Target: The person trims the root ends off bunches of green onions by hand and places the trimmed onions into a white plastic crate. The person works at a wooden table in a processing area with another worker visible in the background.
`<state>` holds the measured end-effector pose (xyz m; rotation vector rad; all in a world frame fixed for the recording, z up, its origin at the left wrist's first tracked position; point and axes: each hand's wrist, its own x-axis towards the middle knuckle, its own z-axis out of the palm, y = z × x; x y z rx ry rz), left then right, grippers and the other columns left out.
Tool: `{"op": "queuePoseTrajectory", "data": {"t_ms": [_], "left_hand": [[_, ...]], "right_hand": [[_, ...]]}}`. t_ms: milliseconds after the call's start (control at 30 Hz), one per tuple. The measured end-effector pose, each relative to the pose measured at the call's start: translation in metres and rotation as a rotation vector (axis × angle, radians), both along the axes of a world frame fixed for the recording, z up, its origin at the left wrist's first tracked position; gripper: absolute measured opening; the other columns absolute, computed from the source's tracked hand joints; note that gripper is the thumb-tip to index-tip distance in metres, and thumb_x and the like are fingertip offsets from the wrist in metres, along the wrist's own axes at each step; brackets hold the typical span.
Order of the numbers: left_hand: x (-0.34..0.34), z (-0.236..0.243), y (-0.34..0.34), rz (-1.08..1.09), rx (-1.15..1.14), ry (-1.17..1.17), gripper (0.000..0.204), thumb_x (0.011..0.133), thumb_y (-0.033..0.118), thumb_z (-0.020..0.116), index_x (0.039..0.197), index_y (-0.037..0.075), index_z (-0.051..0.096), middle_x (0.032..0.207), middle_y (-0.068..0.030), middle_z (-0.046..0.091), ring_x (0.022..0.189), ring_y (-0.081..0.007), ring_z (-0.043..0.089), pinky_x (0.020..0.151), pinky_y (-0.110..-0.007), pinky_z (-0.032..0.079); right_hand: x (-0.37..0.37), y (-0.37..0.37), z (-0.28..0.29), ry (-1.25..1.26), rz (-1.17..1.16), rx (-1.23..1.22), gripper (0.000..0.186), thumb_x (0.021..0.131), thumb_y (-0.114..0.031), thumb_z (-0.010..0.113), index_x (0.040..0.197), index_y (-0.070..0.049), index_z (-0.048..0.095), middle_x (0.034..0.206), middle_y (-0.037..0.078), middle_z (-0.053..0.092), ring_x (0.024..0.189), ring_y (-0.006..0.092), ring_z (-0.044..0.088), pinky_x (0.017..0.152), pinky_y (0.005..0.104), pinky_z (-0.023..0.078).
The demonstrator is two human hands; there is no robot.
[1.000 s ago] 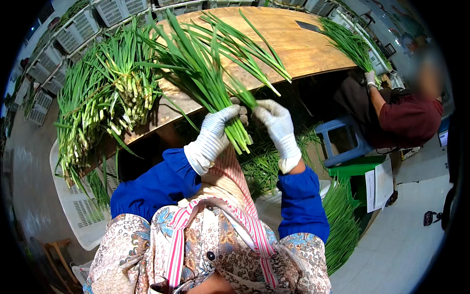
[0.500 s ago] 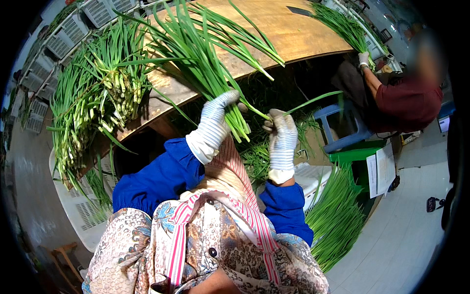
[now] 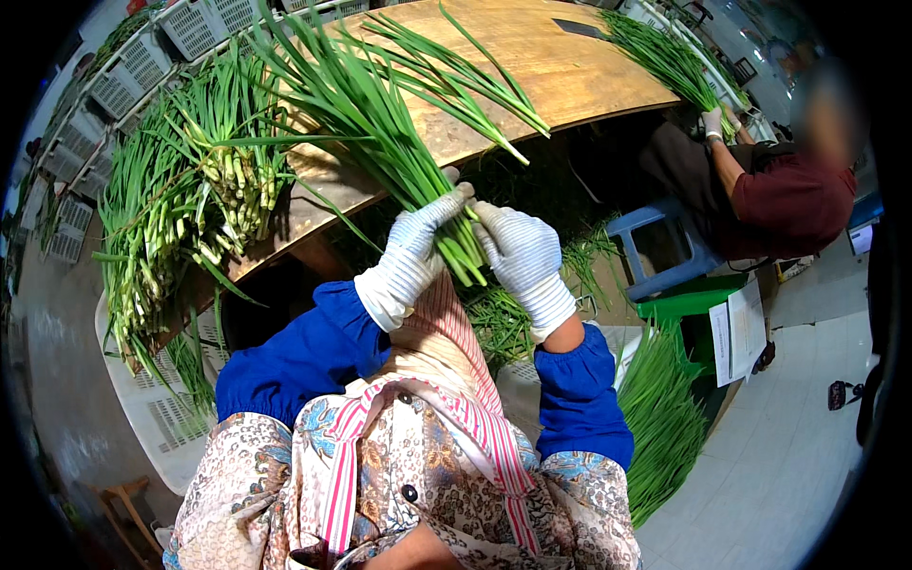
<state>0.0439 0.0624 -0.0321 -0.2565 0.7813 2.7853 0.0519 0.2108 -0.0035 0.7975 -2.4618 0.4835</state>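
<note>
A bunch of green chives (image 3: 380, 142) slants up over the table edge, gripped near its pale stem ends by my left hand (image 3: 414, 245) in a striped white glove. My right hand (image 3: 518, 252), gloved the same way, has its fingers closed against those stems from the right. Several loose stalks (image 3: 480, 114) lie on the wooden table (image 3: 518, 43). A large heap of chives with pale root ends (image 3: 190, 171) covers the table's left side and hangs over its edge.
A co-worker (image 3: 765, 209) at right holds chives (image 3: 665, 62) by a dark blade (image 3: 578, 28). Around me are a blue stool (image 3: 646, 266), a green bin (image 3: 689, 299), cut greens (image 3: 660, 427), a white crate (image 3: 152, 418) below left and stacked crates (image 3: 204, 28) along the back.
My right hand has come leftward from beside the bunch onto its stems. The single stalk it held out to the right half a second ago no longer shows. The co-worker's second hand now shows.
</note>
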Motion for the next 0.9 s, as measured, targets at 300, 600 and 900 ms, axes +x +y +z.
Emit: {"op": "queuePoseTrajectory", "data": {"t_ms": [300, 600, 900], "left_hand": [[-0.016, 0.033, -0.034, -0.015, 0.003, 0.093, 0.023, 0.079, 0.002, 0.060, 0.101, 0.002, 0.053, 0.074, -0.0098, 0.057, 0.075, -0.0265, 0.059, 0.078, -0.043, 0.050], [-0.013, 0.029, -0.037, -0.006, 0.070, -0.011, 0.023, 0.081, 0.006, 0.060, 0.102, 0.003, 0.053, 0.073, -0.0085, 0.055, 0.069, -0.0278, 0.059, 0.069, -0.043, 0.053], [-0.006, 0.020, -0.024, -0.053, -0.025, -0.026, 0.028, 0.083, 0.006, 0.062, 0.109, 0.001, 0.053, 0.091, -0.0140, 0.063, 0.071, -0.0231, 0.062, 0.067, -0.037, 0.055]], "right_hand": [[-0.011, 0.052, -0.016, 0.053, -0.007, 0.026, 0.002, 0.072, -0.015, 0.064, 0.073, -0.016, 0.062, 0.063, 0.006, 0.058, 0.057, 0.0264, 0.059, 0.051, 0.0390, 0.046], [-0.108, 0.006, 0.015, 0.153, -0.281, 0.538, 0.044, 0.080, -0.012, 0.058, 0.123, -0.014, 0.051, 0.083, 0.010, 0.059, 0.073, 0.0264, 0.061, 0.062, 0.0379, 0.050], [-0.022, 0.015, 0.028, -0.864, -0.102, -1.245, 0.017, 0.091, -0.023, 0.056, 0.098, -0.008, 0.061, 0.061, -0.001, 0.053, 0.041, 0.0012, 0.038, 0.035, 0.0167, 0.028]]}}
